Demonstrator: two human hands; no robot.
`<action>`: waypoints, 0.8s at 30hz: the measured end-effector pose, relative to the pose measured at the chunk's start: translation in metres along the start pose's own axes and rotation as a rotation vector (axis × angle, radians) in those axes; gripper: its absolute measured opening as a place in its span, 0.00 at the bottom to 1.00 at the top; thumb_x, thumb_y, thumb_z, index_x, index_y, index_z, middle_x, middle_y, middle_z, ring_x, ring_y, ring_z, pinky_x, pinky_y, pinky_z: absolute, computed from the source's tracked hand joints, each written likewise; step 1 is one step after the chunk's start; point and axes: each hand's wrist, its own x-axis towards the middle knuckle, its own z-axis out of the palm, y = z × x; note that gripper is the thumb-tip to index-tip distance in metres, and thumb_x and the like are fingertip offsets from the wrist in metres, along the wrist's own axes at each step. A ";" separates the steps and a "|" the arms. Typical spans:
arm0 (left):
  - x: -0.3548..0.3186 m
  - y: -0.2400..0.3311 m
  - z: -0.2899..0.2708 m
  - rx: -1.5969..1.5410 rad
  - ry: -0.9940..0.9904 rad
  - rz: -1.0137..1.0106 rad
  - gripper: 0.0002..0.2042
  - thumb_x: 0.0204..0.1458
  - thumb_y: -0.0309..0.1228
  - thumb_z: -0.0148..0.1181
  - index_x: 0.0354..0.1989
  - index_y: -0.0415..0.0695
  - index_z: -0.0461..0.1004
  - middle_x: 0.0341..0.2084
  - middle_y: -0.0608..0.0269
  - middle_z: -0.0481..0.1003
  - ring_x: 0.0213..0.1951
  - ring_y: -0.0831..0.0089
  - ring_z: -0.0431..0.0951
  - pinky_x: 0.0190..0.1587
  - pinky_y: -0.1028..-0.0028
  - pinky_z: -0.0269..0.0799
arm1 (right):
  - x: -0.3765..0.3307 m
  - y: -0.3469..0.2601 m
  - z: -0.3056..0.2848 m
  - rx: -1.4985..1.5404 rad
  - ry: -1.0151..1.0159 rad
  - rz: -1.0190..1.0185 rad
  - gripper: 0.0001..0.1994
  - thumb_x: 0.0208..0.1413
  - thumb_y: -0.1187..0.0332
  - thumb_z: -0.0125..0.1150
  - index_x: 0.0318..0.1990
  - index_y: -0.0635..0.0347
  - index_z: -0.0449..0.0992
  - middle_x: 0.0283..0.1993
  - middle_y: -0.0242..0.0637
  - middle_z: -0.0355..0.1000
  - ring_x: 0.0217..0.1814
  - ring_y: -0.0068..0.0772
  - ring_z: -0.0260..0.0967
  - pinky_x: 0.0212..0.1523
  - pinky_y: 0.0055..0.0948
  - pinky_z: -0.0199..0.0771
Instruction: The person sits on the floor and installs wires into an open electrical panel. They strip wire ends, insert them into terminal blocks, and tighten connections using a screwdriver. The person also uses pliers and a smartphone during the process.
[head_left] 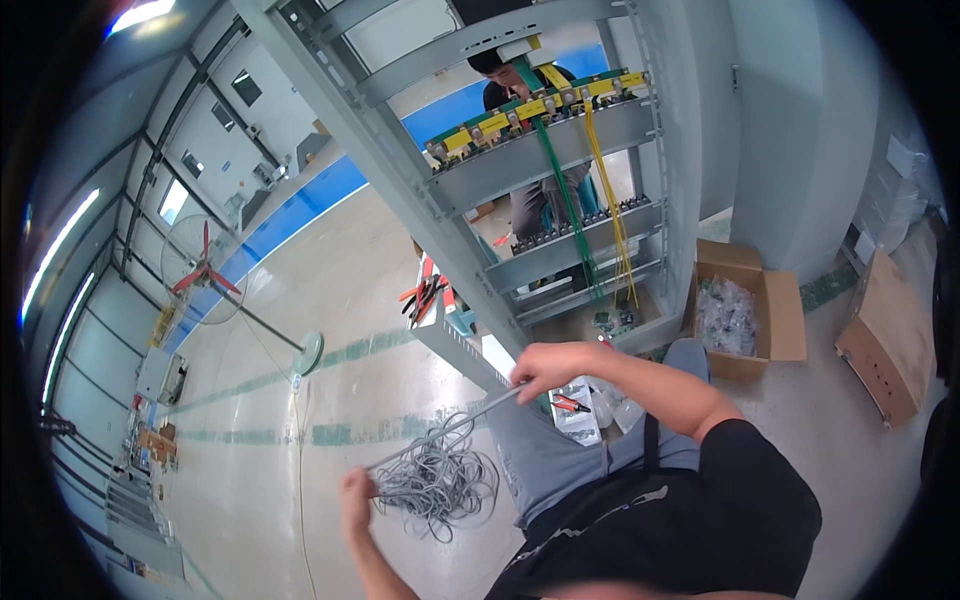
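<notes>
Grey cable (480, 410), one taut strand
Left hand (357, 495) and right hand (550, 370) pinch it; one tangled heap (437, 488) beside the left.

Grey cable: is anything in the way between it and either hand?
Nothing visible is. The right hand and left hand both grip the grey cable, with a length stretched between them. The loose tangle bunches beside the left hand, below that length; whether upper loops touch it is unclear.

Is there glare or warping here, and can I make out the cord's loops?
Head view: ceiling light blown white at upper left; roof bowed, corners black; floor softly shiny; many grey cord loops distinct, though overlaps merge.
</notes>
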 end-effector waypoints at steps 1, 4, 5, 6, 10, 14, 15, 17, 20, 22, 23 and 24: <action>0.002 0.025 -0.026 -0.024 0.104 0.139 0.20 0.68 0.40 0.60 0.22 0.53 0.64 0.18 0.78 0.60 0.23 0.84 0.57 0.27 0.75 0.52 | -0.017 0.012 -0.003 0.191 0.078 -0.019 0.17 0.61 0.55 0.69 0.46 0.61 0.85 0.28 0.37 0.77 0.31 0.33 0.73 0.34 0.38 0.72; 0.005 0.109 -0.088 0.063 0.172 0.457 0.17 0.69 0.30 0.56 0.23 0.49 0.66 0.18 0.79 0.59 0.23 0.86 0.55 0.27 0.77 0.48 | -0.072 0.019 -0.027 0.597 0.051 0.156 0.14 0.65 0.58 0.68 0.48 0.59 0.86 0.26 0.23 0.71 0.26 0.13 0.61 0.26 0.23 0.61; 0.009 0.134 -0.099 0.159 0.192 0.504 0.16 0.69 0.29 0.56 0.24 0.47 0.67 0.19 0.79 0.58 0.23 0.87 0.54 0.26 0.77 0.47 | -0.087 0.015 -0.038 0.611 0.085 0.117 0.13 0.66 0.60 0.68 0.48 0.59 0.87 0.27 0.22 0.71 0.25 0.12 0.60 0.25 0.22 0.59; 0.024 0.156 -0.102 0.113 0.282 0.575 0.16 0.70 0.31 0.55 0.26 0.46 0.68 0.19 0.79 0.58 0.23 0.87 0.54 0.26 0.78 0.46 | -0.099 0.010 -0.049 0.633 0.162 0.131 0.13 0.67 0.61 0.68 0.49 0.59 0.86 0.27 0.21 0.71 0.25 0.12 0.60 0.25 0.21 0.59; 0.106 0.212 -0.103 0.103 0.543 0.632 0.16 0.72 0.39 0.56 0.33 0.43 0.77 0.19 0.77 0.60 0.22 0.87 0.55 0.25 0.77 0.49 | -0.148 0.002 -0.086 0.655 0.430 0.144 0.13 0.68 0.62 0.67 0.52 0.60 0.86 0.29 0.22 0.73 0.27 0.12 0.61 0.27 0.21 0.63; 0.159 0.180 -0.011 0.869 0.504 0.367 0.13 0.63 0.40 0.67 0.44 0.42 0.81 0.30 0.55 0.79 0.33 0.62 0.79 0.38 0.63 0.73 | -0.176 0.021 -0.087 0.368 0.607 0.091 0.13 0.68 0.62 0.67 0.51 0.62 0.85 0.32 0.28 0.79 0.33 0.19 0.71 0.36 0.26 0.73; 0.159 0.167 0.037 0.992 0.472 0.603 0.17 0.57 0.40 0.73 0.48 0.42 0.81 0.40 0.53 0.82 0.39 0.57 0.81 0.42 0.62 0.75 | -0.172 0.030 -0.084 0.366 0.631 0.091 0.14 0.67 0.62 0.67 0.51 0.62 0.85 0.33 0.29 0.80 0.34 0.20 0.72 0.38 0.27 0.74; 0.145 0.144 0.154 0.612 0.071 0.501 0.25 0.54 0.40 0.77 0.57 0.43 0.78 0.51 0.58 0.81 0.50 0.62 0.81 0.49 0.61 0.77 | -0.157 0.046 -0.072 0.360 0.670 0.116 0.14 0.66 0.61 0.68 0.50 0.63 0.85 0.34 0.32 0.82 0.38 0.23 0.76 0.41 0.29 0.76; 0.107 0.119 0.333 0.373 -0.631 0.706 0.28 0.59 0.35 0.72 0.66 0.42 0.72 0.58 0.59 0.79 0.59 0.69 0.76 0.63 0.67 0.71 | -0.119 0.065 -0.045 0.190 0.529 0.074 0.14 0.61 0.61 0.69 0.47 0.61 0.85 0.35 0.46 0.81 0.36 0.45 0.79 0.41 0.38 0.77; 0.093 0.112 0.410 0.021 -1.139 0.298 0.27 0.63 0.33 0.69 0.68 0.37 0.69 0.58 0.58 0.78 0.59 0.74 0.75 0.62 0.70 0.71 | -0.109 0.080 -0.041 0.131 0.411 0.101 0.14 0.60 0.60 0.69 0.47 0.59 0.86 0.36 0.46 0.82 0.36 0.45 0.79 0.40 0.39 0.77; 0.099 0.113 0.423 0.155 -1.200 0.087 0.26 0.66 0.32 0.66 0.69 0.35 0.68 0.59 0.58 0.76 0.57 0.77 0.74 0.60 0.72 0.72 | -0.111 0.088 -0.043 0.123 0.316 0.174 0.14 0.61 0.59 0.69 0.48 0.59 0.86 0.36 0.46 0.82 0.35 0.43 0.79 0.40 0.38 0.77; 0.105 0.113 0.427 0.086 -1.146 0.159 0.25 0.66 0.33 0.66 0.67 0.34 0.70 0.57 0.59 0.77 0.55 0.77 0.76 0.58 0.73 0.73 | -0.118 0.097 -0.048 0.177 0.339 0.170 0.15 0.61 0.59 0.69 0.48 0.59 0.86 0.35 0.44 0.82 0.34 0.41 0.79 0.40 0.38 0.77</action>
